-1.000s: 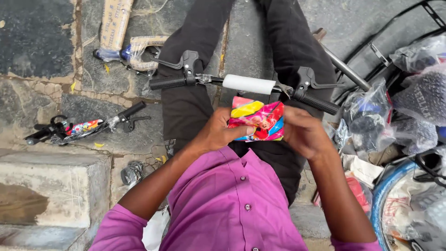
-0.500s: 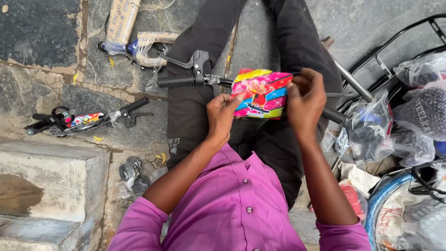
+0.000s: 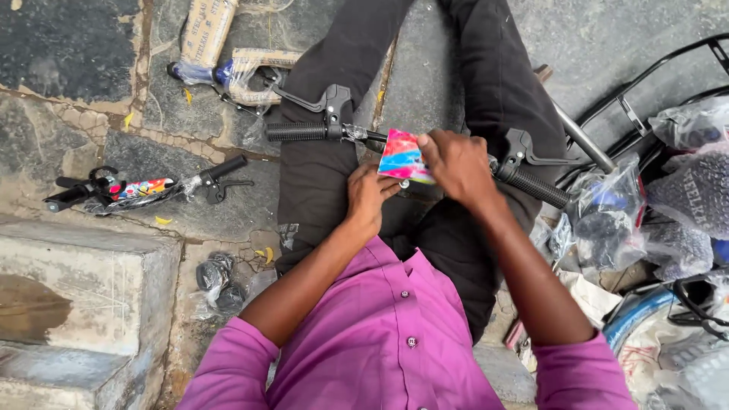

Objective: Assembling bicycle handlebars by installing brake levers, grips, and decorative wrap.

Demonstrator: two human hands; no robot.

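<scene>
You sit on the stone floor with your legs out, and a bicycle handlebar lies across your lap. Your right hand is closed over the middle of the bar, holding a colourful pad against it — pink, blue and a bit of yellow. Your left hand is just under the pad, its fingers curled up to touch the bottom edge. The pad sits between the 2 black grips, near the middle of the bar.

The left grip points out past your leg, with a black brake lever just above it. The right grip pokes out beside your right wrist, and it has a brake lever too.

On the floor to your left lies another handlebar with the same sort of colourful pad in its middle, still in clear plastic wrap. Farther up lie 2 bike parts wrapped in brown paper. A small black part in a plastic bag lies near your left elbow, next to a stone step.

To your right are clear plastic bags with dark parts inside — you cannot tell what they are. A black metal rack lies behind them, and a blue bike rim shows near your right arm.
</scene>
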